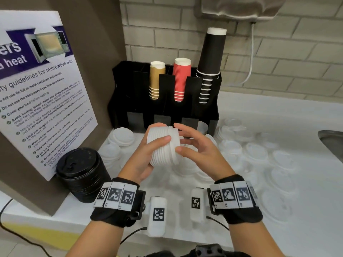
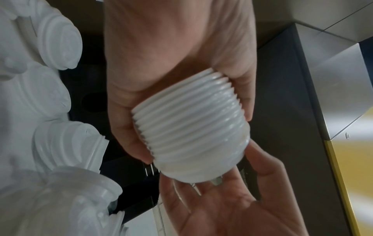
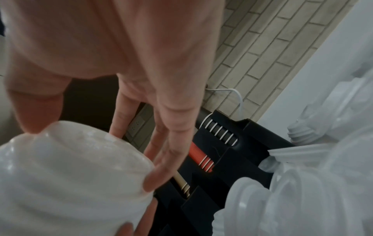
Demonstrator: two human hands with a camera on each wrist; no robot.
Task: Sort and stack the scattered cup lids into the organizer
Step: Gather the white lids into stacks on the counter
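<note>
My left hand [image 1: 154, 145] grips a stack of white cup lids [image 1: 163, 145] lying sideways, thumb across the top and fingers underneath. It is held above the counter, just in front of the black organizer [image 1: 185, 108]. My right hand [image 1: 193, 145] has straight fingers touching the right end of the stack, thumb against its lower rim. In the left wrist view the ribbed lid stack [image 2: 191, 127] sits in the left hand [image 2: 141, 79], with the right hand's palm [image 2: 232, 207] open below it. The right wrist view shows the right hand's fingers [image 3: 171, 127] resting on the stack [image 3: 70, 175].
The organizer holds tan cups [image 1: 156, 80], red cups [image 1: 181, 78] and black cups [image 1: 210, 58]. A black lid stack [image 1: 81, 171] stands at the left by a microwave sign [image 1: 42, 99]. White lid stacks [image 1: 121, 136] lie behind my left hand. Several clear lids [image 1: 259, 154] are scattered right, near a sink [image 1: 332, 141].
</note>
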